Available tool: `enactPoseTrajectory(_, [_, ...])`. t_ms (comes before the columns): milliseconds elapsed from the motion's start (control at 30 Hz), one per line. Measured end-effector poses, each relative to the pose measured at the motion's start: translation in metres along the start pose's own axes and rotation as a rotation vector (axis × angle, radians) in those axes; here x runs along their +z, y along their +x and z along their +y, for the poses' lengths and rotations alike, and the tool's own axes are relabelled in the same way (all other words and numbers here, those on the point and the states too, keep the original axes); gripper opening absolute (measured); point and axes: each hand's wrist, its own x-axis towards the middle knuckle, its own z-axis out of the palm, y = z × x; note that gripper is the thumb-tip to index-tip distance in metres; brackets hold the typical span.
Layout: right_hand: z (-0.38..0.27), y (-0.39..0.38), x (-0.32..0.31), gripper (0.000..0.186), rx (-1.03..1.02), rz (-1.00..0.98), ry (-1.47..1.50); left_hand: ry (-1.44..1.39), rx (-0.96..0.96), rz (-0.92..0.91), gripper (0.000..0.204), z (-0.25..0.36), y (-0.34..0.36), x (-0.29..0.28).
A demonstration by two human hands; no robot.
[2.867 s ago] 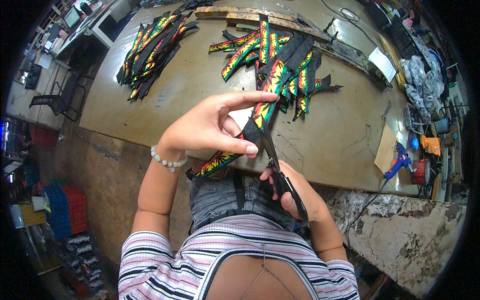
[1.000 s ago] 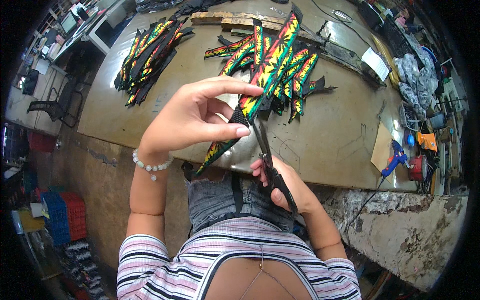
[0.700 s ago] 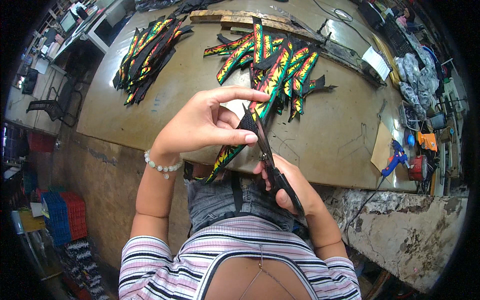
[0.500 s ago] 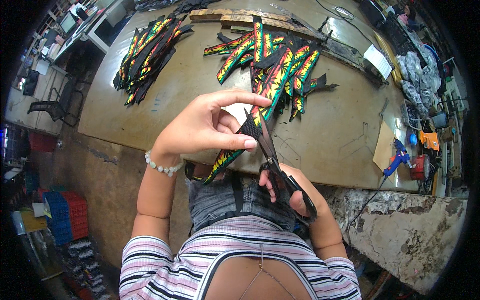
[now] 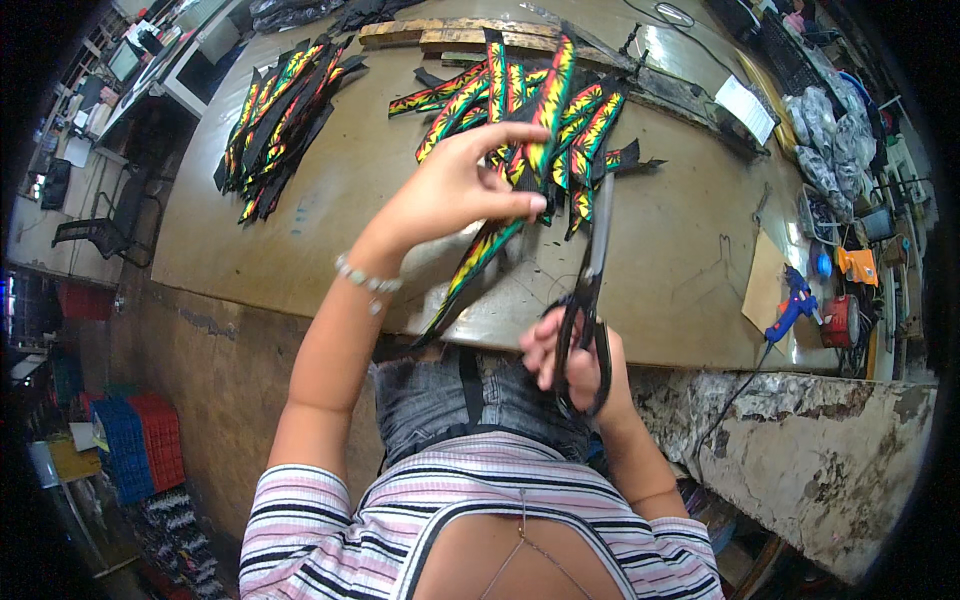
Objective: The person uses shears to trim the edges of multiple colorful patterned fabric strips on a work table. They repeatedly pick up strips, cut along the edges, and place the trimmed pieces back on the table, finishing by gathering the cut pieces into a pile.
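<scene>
My left hand [image 5: 450, 190] pinches a red, yellow and green leaf-patterned black strap [image 5: 480, 260] between thumb and fingers, one end slanting toward me over the table edge. Below and right, my right hand [image 5: 545, 350] grips black-handled scissors [image 5: 598, 250], their blades pointing up beside the strap, apart from it. Behind my hands lies a loose pile of similar straps [image 5: 440, 130]; a second bundle [image 5: 275, 140] lies farther left on the table [image 5: 210, 260].
Wooden boards [image 5: 390, 33] cross the table's back. At right are a paper sheet [image 5: 745, 105], bagged items [image 5: 830, 150], an orange packet [image 5: 857, 265], a blue glue gun [image 5: 785, 312] with its cord and a red spool [image 5: 838, 320]. A chair [image 5: 105, 230] stands at left.
My left hand and strap have moved up, away from me. The scissors have pulled away from the strap toward the right and now point more upright.
</scene>
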Motion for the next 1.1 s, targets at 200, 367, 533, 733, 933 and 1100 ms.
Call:
enactPoseTrajectory(200, [0.008, 0.034, 0.038, 0.035, -0.238, 0.197, 0.047, 0.126, 0.319, 0.184, 0.083, -0.018, -0.016, 0.041])
enactPoseTrajectory(367, [-0.028, 0.046, 0.032, 0.024, -0.542, 0.255, 0.072, -0.03, 0.195, -0.036, 0.033, -0.012, -0.054, 0.023])
enactPoseTrajectory(533, [-0.049, 0.05, 0.012, 0.028, -0.653, 0.332, -0.004, 0.189, 0.147, -0.298, 0.012, -0.01, -0.075, -0.015])
enactPoseTrajectory(733, [-0.024, 0.037, 0.008, 0.074, -0.471, -0.151, -0.194, 0.182, 0.204, 0.011, 0.033, 0.017, -0.077, -0.034])
enactPoseTrajectory(933, [-0.018, 0.01, 0.013, 0.074, -0.166, -0.324, -0.544, 0.179, 0.215, 0.079, 0.054, 0.035, -0.081, -0.041])
enactPoseTrajectory(1100, [-0.035, 0.011, 0.02, 0.075, -0.15, -0.37, -0.555, 0.119, 0.177, -0.003, 0.054, 0.03, -0.08, -0.031])
